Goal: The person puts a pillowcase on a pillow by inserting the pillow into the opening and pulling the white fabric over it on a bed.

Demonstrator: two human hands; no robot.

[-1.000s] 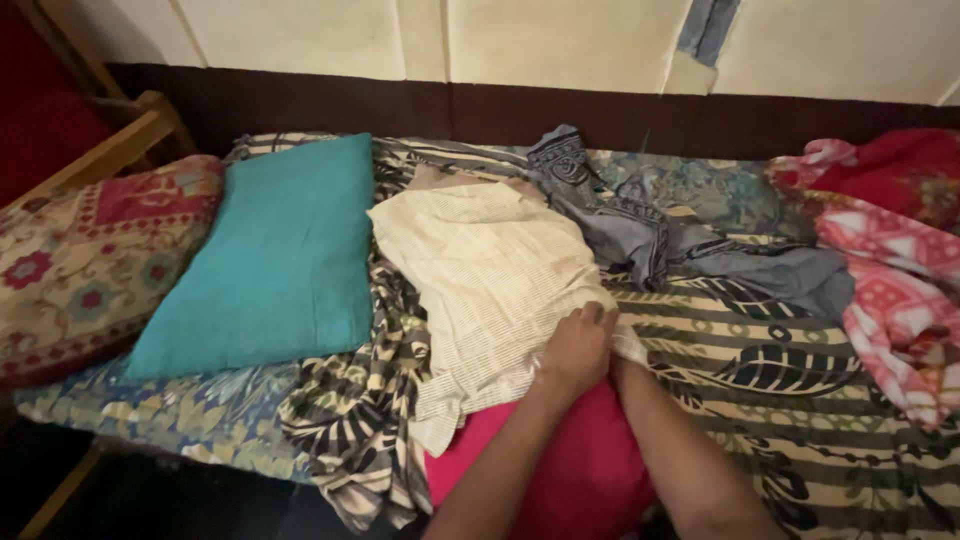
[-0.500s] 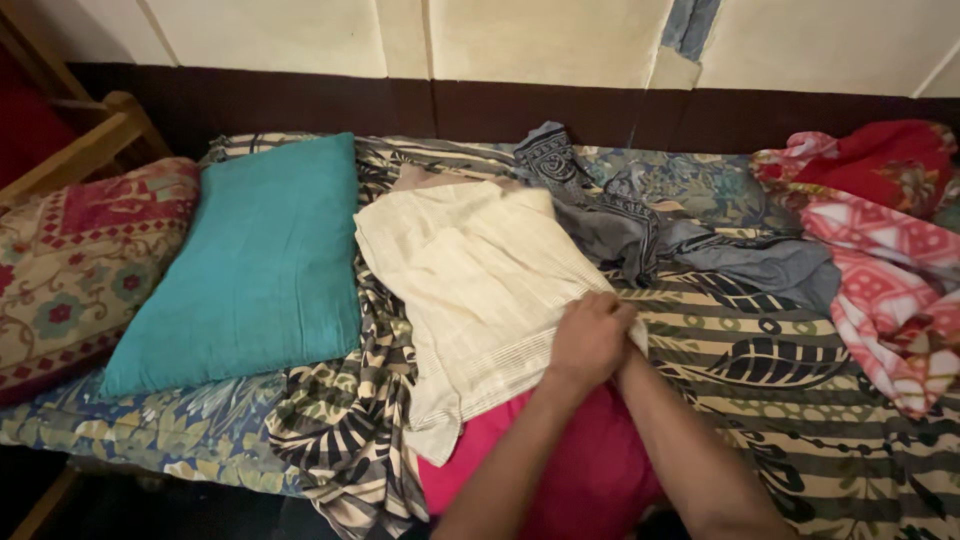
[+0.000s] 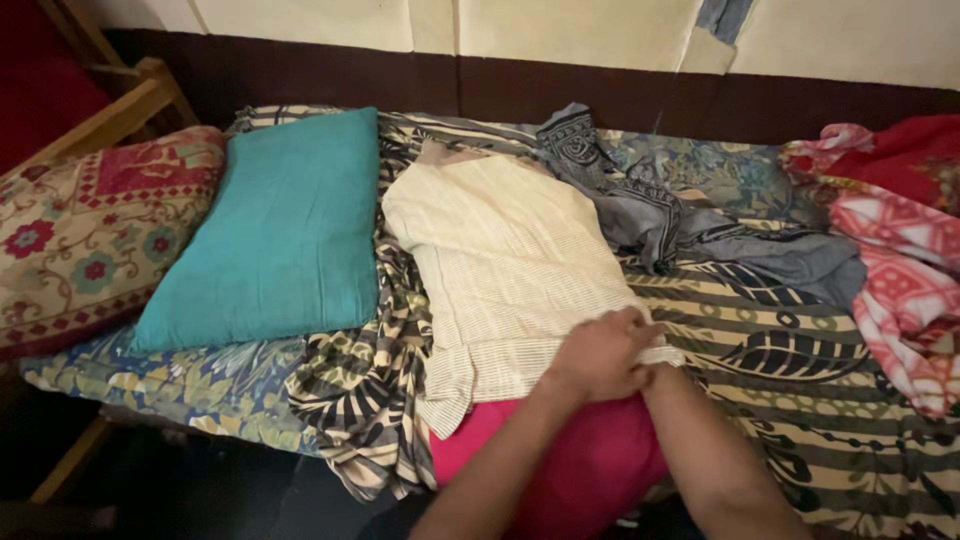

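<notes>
Lying under left-hand fingers (image 3: 625, 330): cream cloth (image 3: 510, 260)

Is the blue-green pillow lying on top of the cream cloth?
No, the teal pillow lies to the left of the cream cloth, with a leaf-patterned cloth between them.

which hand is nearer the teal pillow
Left. The left hand rests on the cream cloth beside the teal pillow; the right hand is hidden beneath it, farther off.

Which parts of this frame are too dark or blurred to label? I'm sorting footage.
Head view: the floor under the bed frame is nearly black; the cream striped cloth is evenly lit and sharp; the left hand is slightly soft; no glare.
</notes>
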